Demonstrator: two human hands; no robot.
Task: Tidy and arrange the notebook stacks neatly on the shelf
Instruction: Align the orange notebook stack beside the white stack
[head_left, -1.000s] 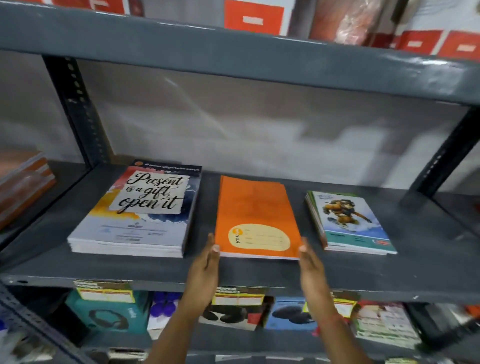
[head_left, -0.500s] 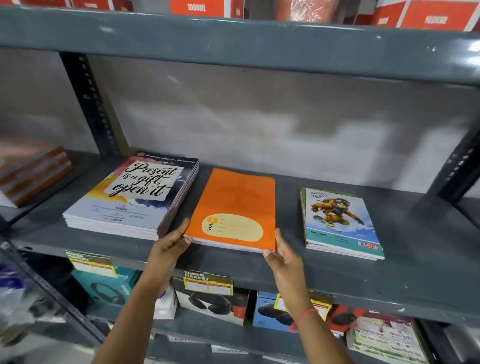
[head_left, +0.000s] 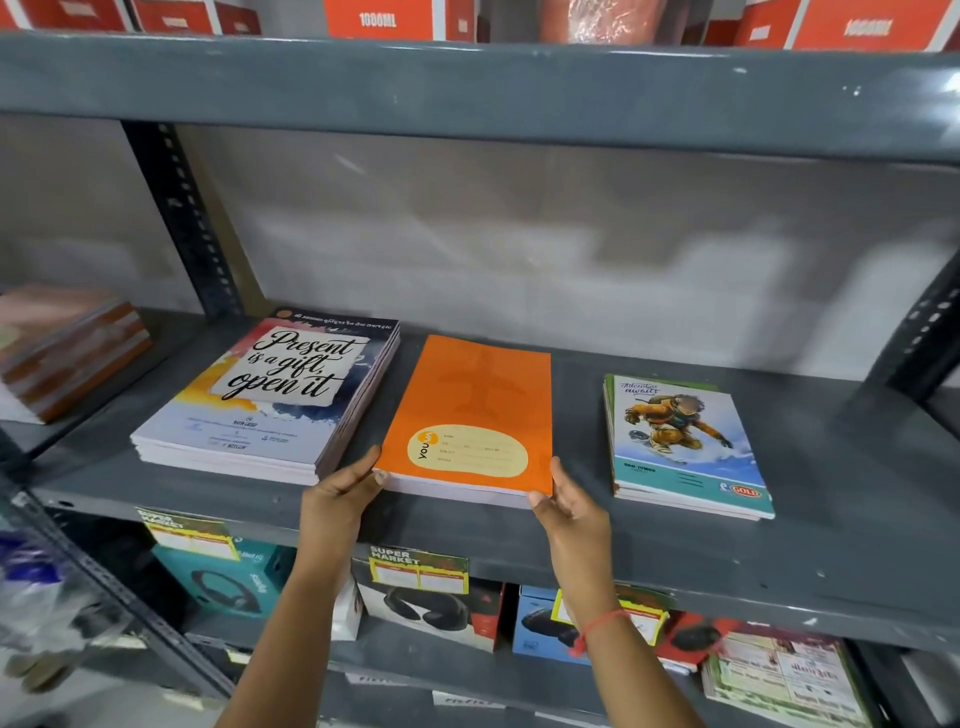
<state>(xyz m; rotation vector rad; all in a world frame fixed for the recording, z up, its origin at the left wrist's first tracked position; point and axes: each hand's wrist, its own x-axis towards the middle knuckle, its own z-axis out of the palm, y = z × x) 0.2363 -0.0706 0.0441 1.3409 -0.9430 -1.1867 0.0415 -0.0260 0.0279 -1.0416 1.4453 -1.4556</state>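
Note:
Three notebook stacks lie flat on the grey metal shelf (head_left: 519, 540). The orange stack (head_left: 478, 410) is in the middle, slightly turned. My left hand (head_left: 340, 499) grips its near left corner and my right hand (head_left: 569, 512) grips its near right corner. To the left lies a larger stack with a "Present is a gift, open it" cover (head_left: 270, 400), close beside the orange one. To the right, apart from it, a smaller stack shows a snowboarder on its cover (head_left: 680, 441), its books a little fanned.
A brown-edged stack (head_left: 62, 353) sits in the neighbouring bay at the left, past a perforated upright (head_left: 182, 218). Another upright (head_left: 924, 332) stands at the right. Red boxes (head_left: 379, 18) line the shelf above. Headphone boxes (head_left: 431, 603) fill the shelf below.
The view has shifted left and down. Both hands moved from flanking the orange stack's near edge to gripping its two near corners, and the stack now sits turned a little, nearer the left stack.

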